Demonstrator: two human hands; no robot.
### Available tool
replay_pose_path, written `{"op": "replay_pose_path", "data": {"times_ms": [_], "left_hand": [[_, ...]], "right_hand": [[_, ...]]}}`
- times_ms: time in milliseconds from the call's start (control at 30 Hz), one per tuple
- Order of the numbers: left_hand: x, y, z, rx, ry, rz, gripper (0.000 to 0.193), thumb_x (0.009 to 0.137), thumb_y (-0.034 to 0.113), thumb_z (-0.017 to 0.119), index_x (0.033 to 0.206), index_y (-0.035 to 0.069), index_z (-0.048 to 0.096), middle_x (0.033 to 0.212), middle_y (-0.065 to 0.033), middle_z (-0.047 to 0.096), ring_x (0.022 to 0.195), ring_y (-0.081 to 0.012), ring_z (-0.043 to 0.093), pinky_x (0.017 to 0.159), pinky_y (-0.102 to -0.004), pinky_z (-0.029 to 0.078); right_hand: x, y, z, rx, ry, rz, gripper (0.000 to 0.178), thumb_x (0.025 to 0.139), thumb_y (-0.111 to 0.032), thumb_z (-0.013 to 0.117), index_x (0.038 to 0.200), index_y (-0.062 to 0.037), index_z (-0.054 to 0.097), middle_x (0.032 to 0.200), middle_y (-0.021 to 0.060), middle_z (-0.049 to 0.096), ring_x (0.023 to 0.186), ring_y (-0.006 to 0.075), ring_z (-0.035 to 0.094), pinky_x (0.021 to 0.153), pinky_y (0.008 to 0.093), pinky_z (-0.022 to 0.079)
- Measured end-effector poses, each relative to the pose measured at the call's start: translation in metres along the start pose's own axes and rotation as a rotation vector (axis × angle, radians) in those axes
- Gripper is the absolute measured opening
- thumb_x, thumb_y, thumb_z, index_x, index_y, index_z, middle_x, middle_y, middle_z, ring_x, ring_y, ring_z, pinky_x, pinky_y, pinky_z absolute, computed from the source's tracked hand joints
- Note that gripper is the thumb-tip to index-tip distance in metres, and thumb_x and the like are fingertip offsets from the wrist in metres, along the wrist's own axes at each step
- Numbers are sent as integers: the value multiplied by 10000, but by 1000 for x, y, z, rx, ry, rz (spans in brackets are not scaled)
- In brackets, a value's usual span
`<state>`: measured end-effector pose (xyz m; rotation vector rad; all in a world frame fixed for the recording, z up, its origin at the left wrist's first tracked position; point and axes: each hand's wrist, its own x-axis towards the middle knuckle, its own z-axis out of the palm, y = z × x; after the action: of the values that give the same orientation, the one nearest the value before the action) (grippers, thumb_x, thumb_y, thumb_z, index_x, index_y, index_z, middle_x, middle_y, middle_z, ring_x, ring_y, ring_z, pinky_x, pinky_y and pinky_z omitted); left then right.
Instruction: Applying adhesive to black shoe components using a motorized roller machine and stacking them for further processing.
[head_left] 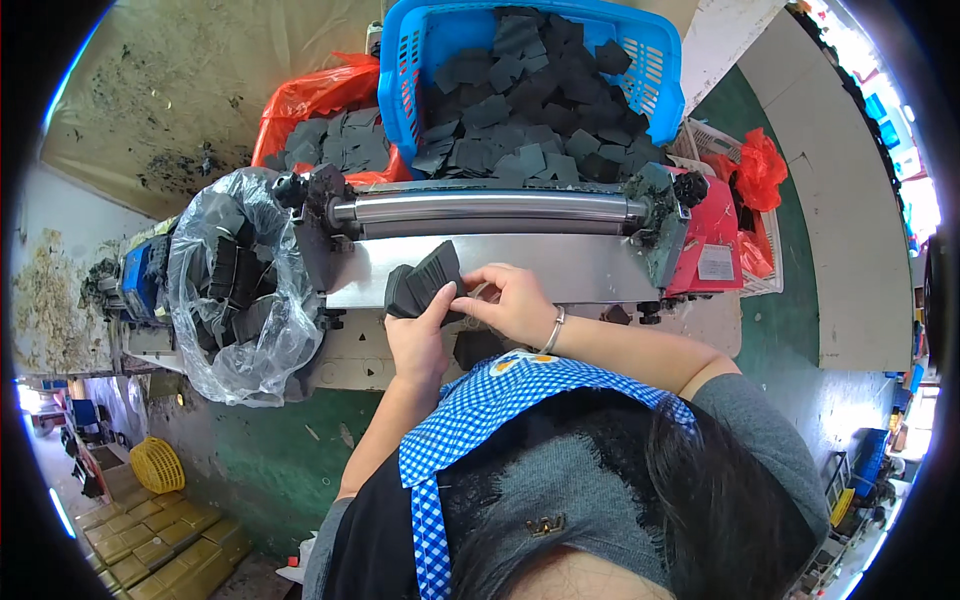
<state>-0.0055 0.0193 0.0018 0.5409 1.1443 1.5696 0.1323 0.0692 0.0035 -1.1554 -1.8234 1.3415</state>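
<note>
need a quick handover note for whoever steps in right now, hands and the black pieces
Left hand: grips a fanned stack of black pieces over the steel plate below the roller.
Right hand: fingertips on the stack's edge.
Stock: blue basket heaped with pieces, more in the red bag, stacks in the clear bag at left.
Done or left: cannot tell; no piece is in the roller.

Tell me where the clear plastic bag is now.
In the head view, the clear plastic bag sits at the person's left, beside the left end of the metal roller, holding dark pieces.
</note>
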Motion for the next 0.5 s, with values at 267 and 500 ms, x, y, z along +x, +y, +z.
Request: {"op": "replay_pose_path", "data": {"times_ms": [267, 500], "left_hand": [[1, 5, -3, -115, 109, -181, 243, 790, 10, 634, 1022, -5, 565, 939, -96, 622, 788, -175, 627, 643, -299, 544], [0, 5, -9, 101, 162, -78, 224, 804, 22, 629, 1016, -12, 566, 922, -85, 619, 773, -171, 627, 619, -284, 553]], "right_hand": [[-1, 21, 3, 375, -19, 310, 262, 871, -204, 550, 929, 44, 609, 836, 136, 629, 649, 184, 636, 583, 283, 521], [26, 26, -36, 488, 215, 683, 282, 931, -229, 456, 976, 33, 550, 743, 107, 618, 637, 188, 631, 543, 257, 513]]}}
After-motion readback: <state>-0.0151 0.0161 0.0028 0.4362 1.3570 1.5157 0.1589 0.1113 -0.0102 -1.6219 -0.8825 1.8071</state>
